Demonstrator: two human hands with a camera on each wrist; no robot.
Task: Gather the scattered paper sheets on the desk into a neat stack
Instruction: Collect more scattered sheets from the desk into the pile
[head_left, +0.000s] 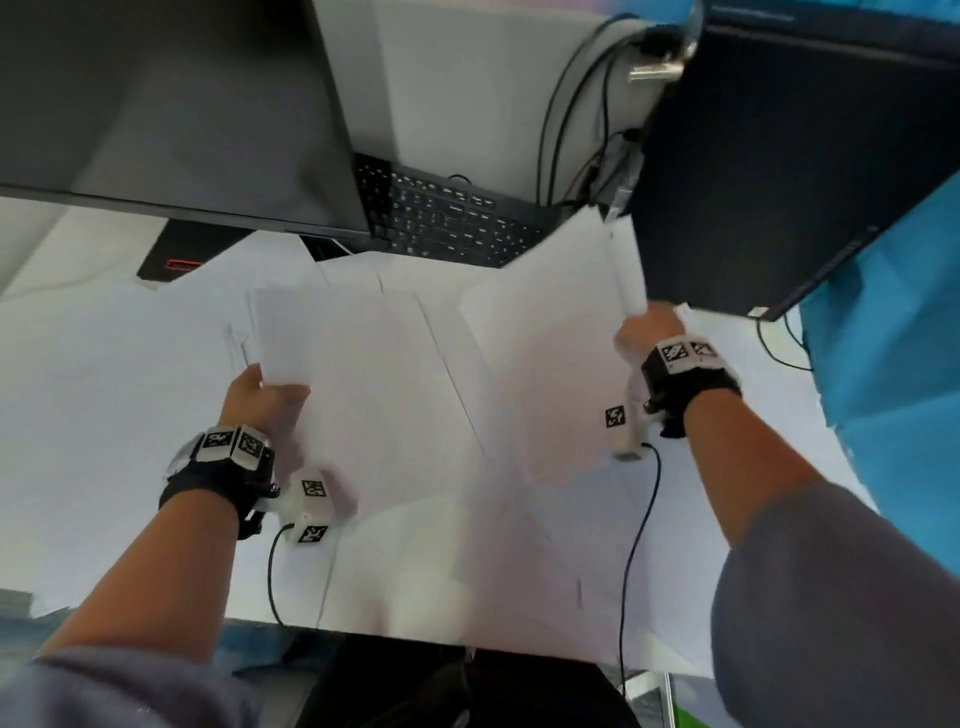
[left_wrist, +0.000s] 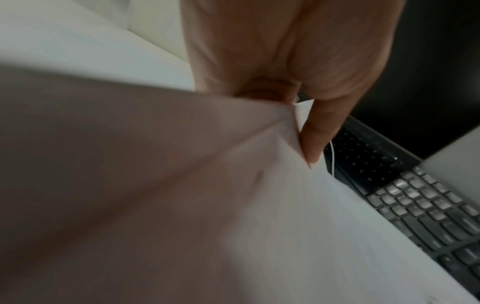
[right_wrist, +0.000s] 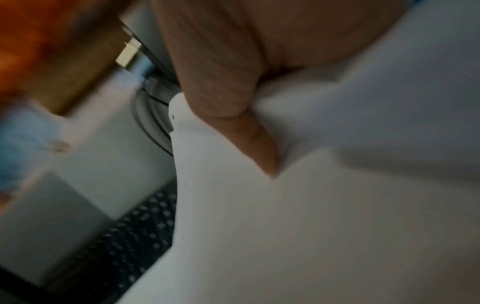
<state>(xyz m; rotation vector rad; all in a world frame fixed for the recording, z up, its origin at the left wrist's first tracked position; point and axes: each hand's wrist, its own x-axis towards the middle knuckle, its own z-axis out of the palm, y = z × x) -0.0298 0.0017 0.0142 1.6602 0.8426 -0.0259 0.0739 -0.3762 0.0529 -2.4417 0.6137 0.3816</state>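
The left hand (head_left: 260, 395) is pinching the near corner of one batch of paper sheets (head_left: 353, 364), thumb on top — the right hand (head_left: 647, 332) is clamping a second batch (head_left: 550, 322) by its right edge. Both batches are hanging over the white counter (head_left: 104, 415), in front of the black keyboard (head_left: 447, 218) and monitor (head_left: 182, 104).
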